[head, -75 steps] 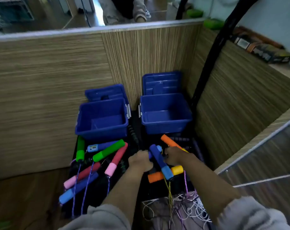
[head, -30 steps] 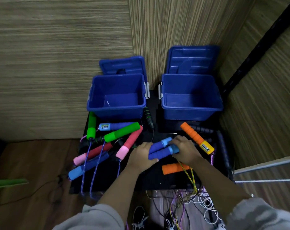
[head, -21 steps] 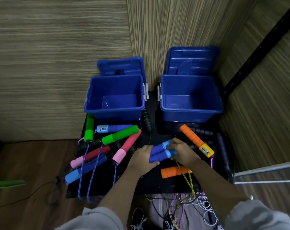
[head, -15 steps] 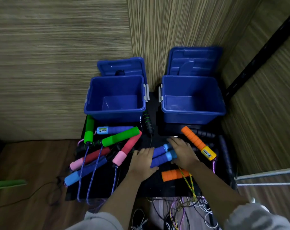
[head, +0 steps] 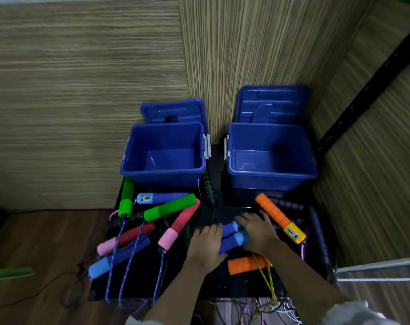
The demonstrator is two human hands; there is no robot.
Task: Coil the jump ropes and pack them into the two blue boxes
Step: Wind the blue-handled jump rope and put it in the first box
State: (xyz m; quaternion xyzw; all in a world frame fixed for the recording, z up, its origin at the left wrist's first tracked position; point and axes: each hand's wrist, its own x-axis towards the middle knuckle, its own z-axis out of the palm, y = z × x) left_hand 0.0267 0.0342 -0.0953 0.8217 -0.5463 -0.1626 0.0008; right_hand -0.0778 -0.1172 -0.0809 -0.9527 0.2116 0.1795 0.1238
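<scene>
Left box [head: 164, 153]: empty, lid open.
Right box [head: 269, 158]: beside left box, empty.
Hands: left hand [head: 205, 245] and right hand [head: 258, 232] grasp blue handles [head: 232, 238].

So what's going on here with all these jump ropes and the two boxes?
A person is sorting jump ropes on a black table. The left hand and right hand rest on a pair of blue handles side by side. Both blue boxes stand open and empty at the back, so nothing is packed yet. Green, pink and orange handles lie loose, cords hanging uncoiled off the front edge.
</scene>
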